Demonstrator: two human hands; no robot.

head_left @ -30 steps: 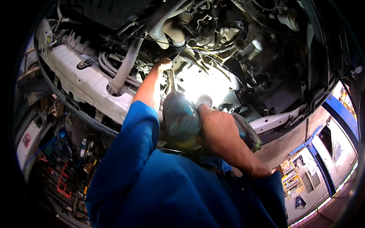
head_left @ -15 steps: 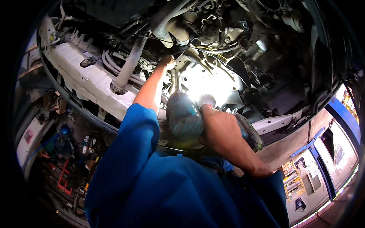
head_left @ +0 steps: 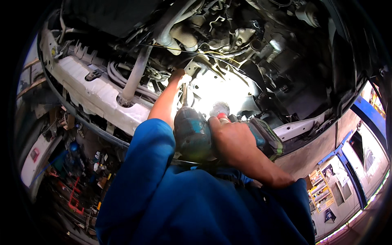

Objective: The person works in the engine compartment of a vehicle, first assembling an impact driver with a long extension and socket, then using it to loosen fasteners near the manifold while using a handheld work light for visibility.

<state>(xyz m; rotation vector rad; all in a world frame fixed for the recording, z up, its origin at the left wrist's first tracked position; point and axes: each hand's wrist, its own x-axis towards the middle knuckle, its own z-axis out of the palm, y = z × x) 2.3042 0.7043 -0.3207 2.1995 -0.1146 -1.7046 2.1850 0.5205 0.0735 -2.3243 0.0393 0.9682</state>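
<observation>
My right hand (head_left: 234,141) is wrapped around the grip of a teal and black cordless impact wrench (head_left: 191,132); its battery end (head_left: 267,139) shows to the right. From its nose a slim metal socket shaft (head_left: 185,96) points into the engine bay. At the far tip of that shaft is my left hand (head_left: 178,77), its fingers curled in beside a metal bracket (head_left: 191,67). Whatever those fingers hold is hidden. A pale round piece with a red part (head_left: 220,109) sits just beyond my right hand, close to strong glare.
A pale front crossmember (head_left: 102,102) runs along the left of the bay, with a grey pipe (head_left: 136,75) rising from it. Hoses and a thin cable cross the far side. Tools and parts clutter the lower left (head_left: 81,175); a blue post (head_left: 351,175) stands right.
The view has shifted slightly. The impact wrench and both hands keep nearly the same places, with the wrench a little further left in the picture and my left hand slightly lower.
</observation>
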